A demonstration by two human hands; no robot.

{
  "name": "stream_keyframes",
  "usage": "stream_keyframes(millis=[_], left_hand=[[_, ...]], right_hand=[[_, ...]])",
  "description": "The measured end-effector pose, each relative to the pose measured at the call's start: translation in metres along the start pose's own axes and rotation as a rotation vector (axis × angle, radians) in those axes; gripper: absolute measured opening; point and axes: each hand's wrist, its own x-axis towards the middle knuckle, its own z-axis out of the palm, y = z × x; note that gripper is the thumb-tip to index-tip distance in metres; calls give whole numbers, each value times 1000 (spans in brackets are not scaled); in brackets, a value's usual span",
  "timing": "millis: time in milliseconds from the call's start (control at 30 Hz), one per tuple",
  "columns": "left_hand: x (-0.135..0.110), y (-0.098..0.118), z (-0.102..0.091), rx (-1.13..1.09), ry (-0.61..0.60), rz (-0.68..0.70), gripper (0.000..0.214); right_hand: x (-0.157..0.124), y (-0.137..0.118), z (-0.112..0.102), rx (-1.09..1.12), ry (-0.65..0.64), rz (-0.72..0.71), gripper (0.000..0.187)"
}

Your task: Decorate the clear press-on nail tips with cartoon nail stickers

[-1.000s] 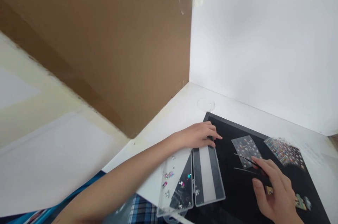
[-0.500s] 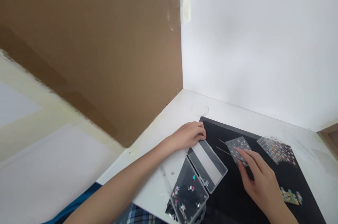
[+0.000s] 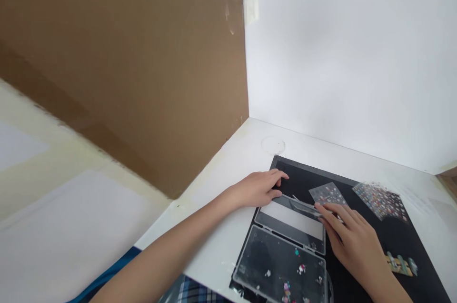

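Slim metal tweezers [image 3: 303, 206] are pinched in my right hand [image 3: 352, 234], with the tips pointing left over the top edge of a lid. That lid [image 3: 291, 219] belongs to a clear plastic case [image 3: 264, 255] that lies opened out on the black mat [image 3: 303, 169]. Small colourful charms [image 3: 302, 268] are scattered in the case's base. My left hand [image 3: 259, 187] rests at the lid's upper left corner, fingers apart with nothing held. Just beyond my right fingertips lies a clear sticker sheet [image 3: 328, 193] with small pale motifs.
A second, multicoloured sticker sheet [image 3: 380, 200] is at the mat's right. Near my right wrist sits a small yellowish piece with greyish-green parts [image 3: 402, 264]. A brown board [image 3: 124, 69] stands at the left, a white wall [image 3: 339, 55] behind the white table [image 3: 210, 227].
My right hand has left the sticker sheet and taken hold of the tweezers. The case has turned straighter on the mat. My left hand's fingers have opened out from their curl.
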Motion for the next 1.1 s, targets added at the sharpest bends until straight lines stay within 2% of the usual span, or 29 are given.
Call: stream_keyframes(millis=[200,500,767,933,1100], left_hand=[[2,-7,0,-10,-27,13,52],[3,-10,0,-16,-20,41,50],[3,-9,-1,-27,-35,28,53],[3,-8,-1,-37,-38,20,54],[2,-9,-4,-53,-41,23,55]], right_hand=[[-9,5,5,4,-39,6,30],[-10,7,1,19,-41,29,37],[-5,10,-6,93,-28,16,28],[-9,13,-4,210,-27,81,36],[-10,8,-5,392,-31,209,43]])
